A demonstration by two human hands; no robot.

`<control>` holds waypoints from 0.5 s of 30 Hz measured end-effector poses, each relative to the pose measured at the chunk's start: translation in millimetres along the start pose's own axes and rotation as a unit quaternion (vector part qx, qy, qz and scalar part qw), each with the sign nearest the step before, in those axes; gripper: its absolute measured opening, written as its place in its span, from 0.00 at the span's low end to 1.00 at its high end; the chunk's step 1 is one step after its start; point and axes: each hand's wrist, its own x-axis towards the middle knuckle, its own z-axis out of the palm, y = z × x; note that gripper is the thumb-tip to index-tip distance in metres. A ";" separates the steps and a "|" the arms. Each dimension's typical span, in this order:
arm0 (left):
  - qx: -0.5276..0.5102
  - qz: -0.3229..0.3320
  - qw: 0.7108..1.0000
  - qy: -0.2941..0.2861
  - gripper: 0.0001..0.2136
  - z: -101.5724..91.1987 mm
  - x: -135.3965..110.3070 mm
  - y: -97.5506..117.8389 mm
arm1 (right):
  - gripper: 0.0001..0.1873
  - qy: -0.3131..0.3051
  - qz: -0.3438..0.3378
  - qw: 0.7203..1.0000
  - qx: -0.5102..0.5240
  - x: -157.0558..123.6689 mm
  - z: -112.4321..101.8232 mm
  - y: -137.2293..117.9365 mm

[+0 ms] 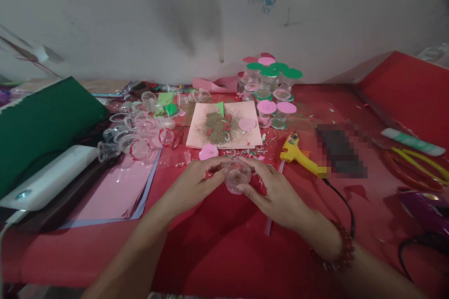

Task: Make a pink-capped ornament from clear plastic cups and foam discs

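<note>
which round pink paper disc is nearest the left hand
The bright pink paper disc just beyond the left hand; a paler one lies on the peach paper sheet, and others top clear plastic cups farther right.

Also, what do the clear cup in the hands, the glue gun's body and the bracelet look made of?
Clear cup: probably thin, fairly glossy plastic; see-through, with pale highlights.
Glue gun's body: likely moulded plastic, smooth; even, opaque yellow.
Bracelet: seemingly dark-red beads, from the bumpy, rounded outline; wood, stone, glass or plastic, can't tell.

Glue gun (pixel 297 156) on red table (pixel 217 247)
</note>
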 end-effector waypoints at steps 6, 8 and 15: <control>0.001 0.015 1.000 0.005 0.17 2.2 1.5 -1.9 | 0.28 0.005 0.001 1.000 -0.001 0.4 -0.6 -1.4; -0.001 0.020 1.000 0.002 0.16 3.0 2.2 -1.8 | 0.27 0.002 0.000 1.000 0.000 0.6 -0.6 -1.6; 0.002 0.039 0.999 -0.017 0.15 3.4 3.0 -3.8 | 0.28 -0.007 -0.005 1.000 0.023 1.7 -1.5 -2.2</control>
